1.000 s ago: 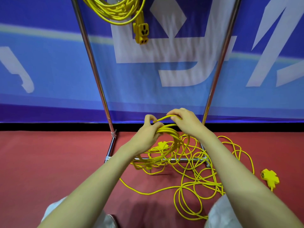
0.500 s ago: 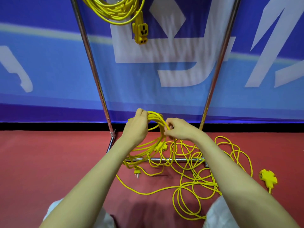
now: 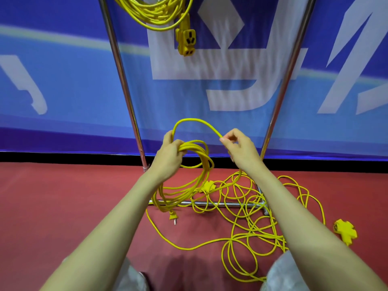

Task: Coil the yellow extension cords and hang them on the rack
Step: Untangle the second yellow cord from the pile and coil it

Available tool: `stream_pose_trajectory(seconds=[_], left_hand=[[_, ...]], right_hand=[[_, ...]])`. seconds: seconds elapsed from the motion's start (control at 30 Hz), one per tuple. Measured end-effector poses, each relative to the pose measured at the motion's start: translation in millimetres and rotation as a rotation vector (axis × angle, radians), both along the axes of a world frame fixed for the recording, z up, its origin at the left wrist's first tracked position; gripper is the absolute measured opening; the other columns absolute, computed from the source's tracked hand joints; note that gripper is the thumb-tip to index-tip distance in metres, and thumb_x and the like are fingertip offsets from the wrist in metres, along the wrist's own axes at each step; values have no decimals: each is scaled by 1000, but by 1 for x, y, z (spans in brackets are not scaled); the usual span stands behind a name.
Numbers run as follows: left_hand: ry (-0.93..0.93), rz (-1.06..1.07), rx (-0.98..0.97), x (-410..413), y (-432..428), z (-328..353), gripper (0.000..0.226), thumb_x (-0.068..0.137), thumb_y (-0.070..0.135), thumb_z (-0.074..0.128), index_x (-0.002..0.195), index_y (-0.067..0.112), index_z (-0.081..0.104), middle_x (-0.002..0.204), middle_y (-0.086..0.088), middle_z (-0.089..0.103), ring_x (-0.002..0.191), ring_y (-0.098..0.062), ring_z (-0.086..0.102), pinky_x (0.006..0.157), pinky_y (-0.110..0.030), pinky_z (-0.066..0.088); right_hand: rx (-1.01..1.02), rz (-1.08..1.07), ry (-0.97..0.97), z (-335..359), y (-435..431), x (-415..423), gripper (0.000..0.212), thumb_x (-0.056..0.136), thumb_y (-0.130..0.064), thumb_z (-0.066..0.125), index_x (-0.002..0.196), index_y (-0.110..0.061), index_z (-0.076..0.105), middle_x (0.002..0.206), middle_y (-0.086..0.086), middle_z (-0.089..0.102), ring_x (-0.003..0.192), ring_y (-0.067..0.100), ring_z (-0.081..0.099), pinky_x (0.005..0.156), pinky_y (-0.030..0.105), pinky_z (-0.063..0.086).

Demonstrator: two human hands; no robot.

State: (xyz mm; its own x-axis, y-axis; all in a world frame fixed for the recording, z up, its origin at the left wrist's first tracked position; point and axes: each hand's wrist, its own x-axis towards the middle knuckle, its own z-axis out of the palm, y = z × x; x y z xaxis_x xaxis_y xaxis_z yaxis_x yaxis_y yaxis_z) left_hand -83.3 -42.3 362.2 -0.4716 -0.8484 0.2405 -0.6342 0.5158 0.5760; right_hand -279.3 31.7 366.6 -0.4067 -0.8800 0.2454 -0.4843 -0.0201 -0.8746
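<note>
Yellow extension cord (image 3: 241,240) lies mostly tangled on the floor (image 3: 63,206) by the knees. Above it, left hand (image 3: 170,156) grips the coil (image 3: 189,179); right hand (image 3: 241,150) pinches the next loop (image 3: 195,121). Best to match loop size and feed slack untwisted. Beyond, the rack (image 3: 123,85) carries one hung coil (image 3: 153,15).

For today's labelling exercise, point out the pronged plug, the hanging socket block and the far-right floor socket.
Pronged plug (image 3: 172,216), head view, yellow body.
Hanging socket block (image 3: 187,42), head view, front face.
Far-right floor socket (image 3: 346,229), head view, centre.
</note>
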Motion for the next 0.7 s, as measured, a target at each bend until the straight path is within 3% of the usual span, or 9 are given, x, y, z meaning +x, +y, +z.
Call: stream_pose_trajectory(seconds=[0.1,0.2,0.23,0.4,0.5,0.6,0.7], left_hand=[[5,-33,8,-4,4,-2,13,96,8,51,103,6,61,152,-12,20,132,-24,41,93,-35,40],[13,-32,46,-4,4,0,14,97,9,50,106,4,60,156,-14,19,148,-15,8,98,-28,31],[20,-46,48,-4,5,1,14,97,8,50,106,3,60,156,-15,20,148,-14,6,99,-26,29],[26,-250,13,-12,15,-2,20,93,3,56,111,6,64,150,-9,30,136,-18,39,101,-17,31],[7,-315,10,-17,21,-4,20,92,3,57,111,5,64,132,-2,41,115,-16,53,88,-7,31],[-21,-271,-11,-19,22,-6,14,93,6,56,105,2,61,109,-3,45,101,-24,54,85,-21,36],[-51,-167,-8,-22,21,-7,17,95,11,54,109,2,59,109,-8,45,99,-29,54,88,-34,40]], right_hand=[[-19,-82,114,0,0,-2,12,92,-22,58,82,-15,57,75,-4,54,65,7,44,57,13,33],[-25,-163,201,2,1,-8,11,91,-21,59,88,-12,64,88,6,56,76,15,49,61,19,28],[-15,-136,206,3,2,-8,11,91,-21,60,91,-12,66,90,7,57,80,16,51,63,19,29],[26,111,155,-1,4,11,9,88,-21,64,91,-15,71,88,3,61,76,3,52,67,5,35],[46,168,167,-3,4,15,10,88,-25,63,91,-20,71,89,4,63,82,11,55,71,14,38],[63,170,242,-5,2,14,14,88,-31,63,99,-22,66,84,-2,55,72,2,48,69,21,37],[109,156,259,-4,2,12,25,87,-35,64,98,-16,53,86,-1,52,68,2,45,59,14,33]])
